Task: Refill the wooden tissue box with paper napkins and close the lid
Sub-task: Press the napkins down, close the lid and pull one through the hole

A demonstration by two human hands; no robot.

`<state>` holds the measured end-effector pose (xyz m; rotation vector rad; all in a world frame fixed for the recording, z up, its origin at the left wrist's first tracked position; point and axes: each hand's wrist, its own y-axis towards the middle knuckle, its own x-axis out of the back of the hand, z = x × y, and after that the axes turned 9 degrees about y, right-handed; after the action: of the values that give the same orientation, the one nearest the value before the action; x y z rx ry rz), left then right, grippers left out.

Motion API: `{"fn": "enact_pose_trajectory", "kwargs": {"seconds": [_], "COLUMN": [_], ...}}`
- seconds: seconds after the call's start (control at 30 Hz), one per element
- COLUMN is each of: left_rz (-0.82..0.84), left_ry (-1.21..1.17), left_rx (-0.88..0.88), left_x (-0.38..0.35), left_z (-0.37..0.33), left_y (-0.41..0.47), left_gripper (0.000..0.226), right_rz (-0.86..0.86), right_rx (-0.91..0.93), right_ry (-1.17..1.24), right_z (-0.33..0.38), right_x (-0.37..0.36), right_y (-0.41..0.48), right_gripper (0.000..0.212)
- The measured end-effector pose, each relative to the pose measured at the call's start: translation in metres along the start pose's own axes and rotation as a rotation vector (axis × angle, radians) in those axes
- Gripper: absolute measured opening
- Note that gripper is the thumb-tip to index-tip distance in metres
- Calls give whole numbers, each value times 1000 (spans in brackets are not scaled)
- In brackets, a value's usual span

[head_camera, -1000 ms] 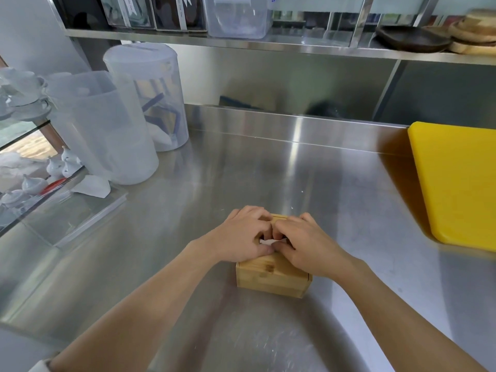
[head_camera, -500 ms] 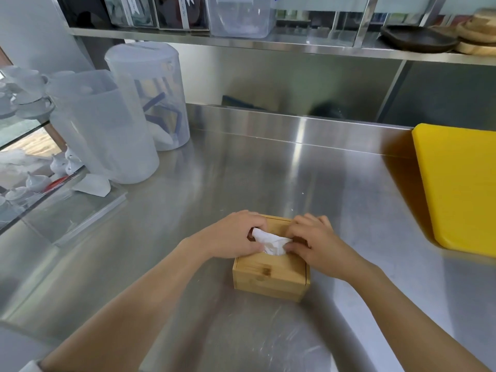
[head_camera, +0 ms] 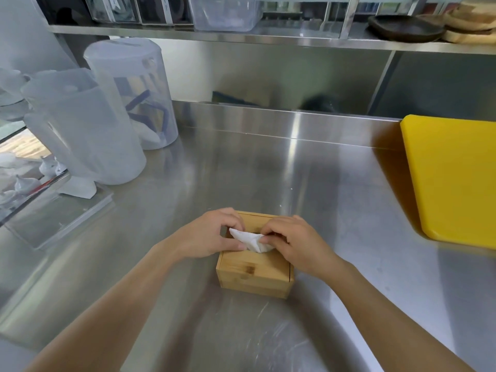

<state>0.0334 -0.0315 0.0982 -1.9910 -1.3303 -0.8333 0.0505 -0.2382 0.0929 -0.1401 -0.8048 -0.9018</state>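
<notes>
A small wooden tissue box [head_camera: 252,275] stands on the steel counter [head_camera: 241,170], its lid down. A white paper napkin [head_camera: 251,240] sticks up out of the slot in the lid. My left hand [head_camera: 206,234] rests on the box's left side and pinches the napkin's left end. On the right side, my right hand [head_camera: 292,241] has its fingertips closed on the napkin's right end. Both hands hide most of the lid's top.
Two frosted plastic pitchers [head_camera: 88,130] stand at the back left beside a clear acrylic tray [head_camera: 61,216]. A yellow cutting board [head_camera: 456,178] lies at the right. Above, a steel shelf [head_camera: 268,38] holds containers and wooden plates.
My hands have spread apart over the lid, and the white napkin that was hidden under my fingers now stands up out of the slot.
</notes>
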Motion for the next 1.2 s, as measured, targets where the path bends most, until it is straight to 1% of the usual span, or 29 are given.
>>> {"fn": "enact_pose_trajectory", "kwargs": {"seconds": [0.1,0.2,0.23,0.27,0.3,0.33,0.4,0.47,0.57,0.6,0.67,0.7,0.77,0.83,0.9,0.93,1.0,1.2], "left_rz": [-14,-16,-19,-28,-39,-46,-43,-7,69,56,-14,-49,-79,-70,-78,-81,-91,-172], "left_ry": [-102,-224,-257,-299,-338,-360,-299,-256,-340,-325,-268,-261,-322,-400,-427,-433,-447,-581], "left_rx": [13,-11,-24,-25,-21,-23,-25,-52,-60,-59,-56,-46,-10,22,26,27,34,81], "left_x": [4,7,7,7,6,5,2,0,-3,-4,-8,-8,-8,-6,-6,-6,-7,-9], "left_z": [5,8,8,8,8,7,8,5,-1,-1,1,3,7,9,12,12,11,12], "left_y": [0,-1,-2,-3,-3,-3,-3,-2,-3,-3,-1,-1,-2,-3,-3,-2,-2,-1], "left_gripper": [11,27,28,22,10,11,38,47,56,51,25,18,15,6,19,19,13,8], "right_rz": [-42,-69,-80,-90,-97,-101,-100,-95,-105,-115,-125,-117,-87,-67,-75,-82,-108,-193], "right_rx": [-68,-145,-156,-159,-158,-158,-169,-177,-180,-185,-204,-219,-262,-300,-314,-315,-309,-348], "right_ry": [91,201,231,255,277,295,314,326,306,293,279,281,292,312,370,401,435,546], "right_z": [-6,-7,-6,-6,-5,-5,-4,-3,-2,-2,-3,-4,-6,-8,-9,-9,-10,-15], "right_x": [7,10,10,10,9,9,9,8,5,4,2,1,2,3,5,5,4,2], "right_y": [-7,-14,-16,-17,-18,-18,-17,-15,-13,-12,-11,-10,-9,-7,-7,-8,-9,-11], "right_gripper": [13,10,9,9,9,9,10,11,11,11,10,9,10,13,17,14,8,9]}}
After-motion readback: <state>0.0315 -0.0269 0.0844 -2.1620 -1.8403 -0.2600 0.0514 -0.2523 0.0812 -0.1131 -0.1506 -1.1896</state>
